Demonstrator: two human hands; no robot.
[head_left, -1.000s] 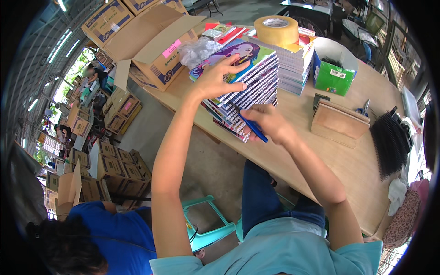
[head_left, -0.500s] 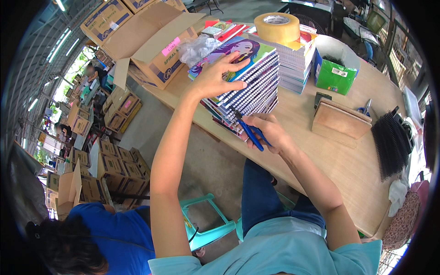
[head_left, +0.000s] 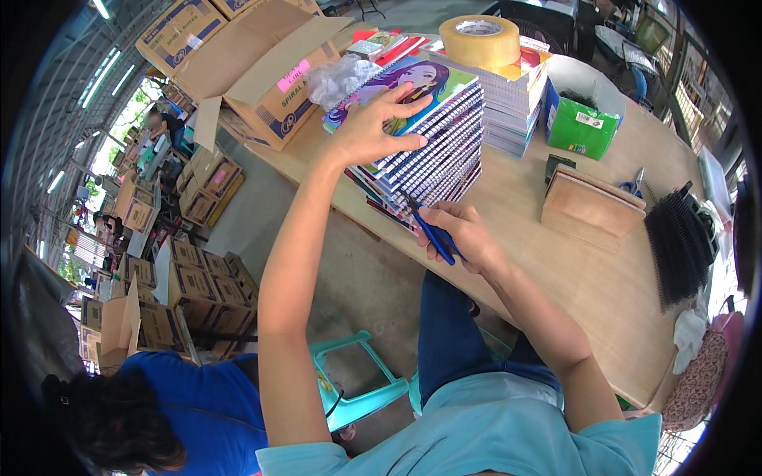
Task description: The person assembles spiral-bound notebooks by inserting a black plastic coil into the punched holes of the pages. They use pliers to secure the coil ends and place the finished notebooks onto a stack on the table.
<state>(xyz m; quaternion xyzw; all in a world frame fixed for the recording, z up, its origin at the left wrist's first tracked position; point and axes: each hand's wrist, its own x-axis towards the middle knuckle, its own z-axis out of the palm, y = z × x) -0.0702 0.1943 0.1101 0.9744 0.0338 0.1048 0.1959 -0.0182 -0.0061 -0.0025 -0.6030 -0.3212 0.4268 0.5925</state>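
A tall stack of spiral notebooks stands at the table's near edge, its wire-bound spines facing right and toward me. A cartoon figure with purple hair is on the top cover. My left hand rests on that cover with its fingers spread, the thumb by the upper spine edge. In my right hand is a pair of blue-handled pliers. Their dark jaws point up at the wire spines low on the stack's near corner; whether they grip a wire is too small to tell.
Behind the stack are a tape roll on piled paper blocks, and a green box. Rightward lie a wooden block, scissors and black binding coils. An open carton stands left; a person in blue is lower left.
The pliers' handles have come closer together in my right hand. My left hand stays on the stack almost unmoved. The person in blue has shifted slightly.
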